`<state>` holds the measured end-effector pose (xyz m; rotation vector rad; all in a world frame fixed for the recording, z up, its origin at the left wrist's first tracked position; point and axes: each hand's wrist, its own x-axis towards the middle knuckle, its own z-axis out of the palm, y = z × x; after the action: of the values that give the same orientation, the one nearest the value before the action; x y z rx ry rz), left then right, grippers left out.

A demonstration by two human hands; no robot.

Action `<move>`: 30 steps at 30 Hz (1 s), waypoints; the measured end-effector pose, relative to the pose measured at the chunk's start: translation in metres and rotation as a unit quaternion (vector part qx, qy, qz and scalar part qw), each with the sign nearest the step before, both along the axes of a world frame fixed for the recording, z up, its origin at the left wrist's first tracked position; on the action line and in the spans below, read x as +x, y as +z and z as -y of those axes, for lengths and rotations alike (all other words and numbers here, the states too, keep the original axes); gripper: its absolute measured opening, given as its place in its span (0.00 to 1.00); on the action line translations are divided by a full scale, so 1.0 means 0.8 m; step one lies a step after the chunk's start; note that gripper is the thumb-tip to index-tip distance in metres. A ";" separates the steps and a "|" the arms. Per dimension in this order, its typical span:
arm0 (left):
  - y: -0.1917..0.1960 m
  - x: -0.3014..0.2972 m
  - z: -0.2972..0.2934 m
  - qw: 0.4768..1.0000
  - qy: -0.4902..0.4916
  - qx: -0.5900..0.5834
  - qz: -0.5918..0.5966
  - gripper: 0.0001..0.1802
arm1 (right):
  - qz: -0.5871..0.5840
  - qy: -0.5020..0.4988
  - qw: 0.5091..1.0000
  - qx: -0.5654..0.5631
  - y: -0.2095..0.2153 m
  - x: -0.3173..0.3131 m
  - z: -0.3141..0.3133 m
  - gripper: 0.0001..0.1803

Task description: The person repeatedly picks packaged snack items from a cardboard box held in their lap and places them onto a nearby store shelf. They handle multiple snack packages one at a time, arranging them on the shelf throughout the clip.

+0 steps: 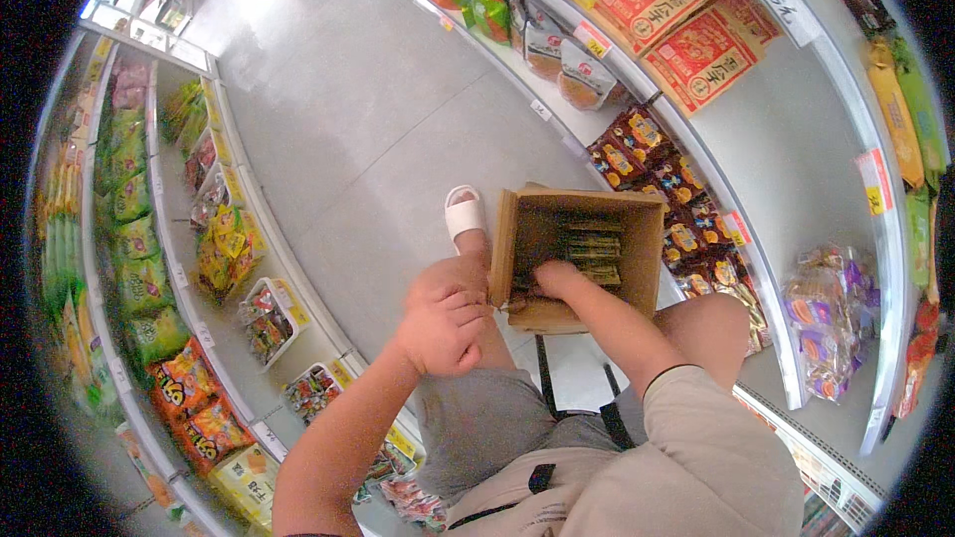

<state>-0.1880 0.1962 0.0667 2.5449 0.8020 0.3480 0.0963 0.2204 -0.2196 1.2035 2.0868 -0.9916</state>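
Observation:
An open cardboard box stands in front of me, between my legs. Several small flat packets lie in a row inside it, at its right side. My right hand reaches down into the box, left of the packets. Its fingertips are hidden, so what they touch does not show. Just outside the box's left wall, my left hand rests by my bent knee with its fingers loosely spread and nothing in them.
Shelves of bagged snacks run along both sides. Dark brown packets lie on the low shelf right beside the box. White trays of small sweets stand on the left shelf. A grey tiled aisle stretches ahead, past my white sandal.

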 end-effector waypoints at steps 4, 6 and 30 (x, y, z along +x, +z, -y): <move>-0.002 -0.007 -0.007 1.000 0.000 -0.017 0.022 0.21 | 0.007 0.052 0.999 0.008 -0.014 -0.012 0.003 0.16; -0.005 -0.011 -0.007 0.999 -0.006 -0.027 0.020 0.21 | 0.010 0.083 0.996 0.014 -0.017 -0.016 0.002 0.16; -0.002 0.009 0.003 0.995 0.026 0.088 0.043 0.15 | -0.085 -0.081 0.984 0.133 0.222 0.090 0.003 0.19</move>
<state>-0.1810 0.1937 0.0648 2.6528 0.8408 0.5628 0.1683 0.2179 -0.0420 1.4869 2.3419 -0.9367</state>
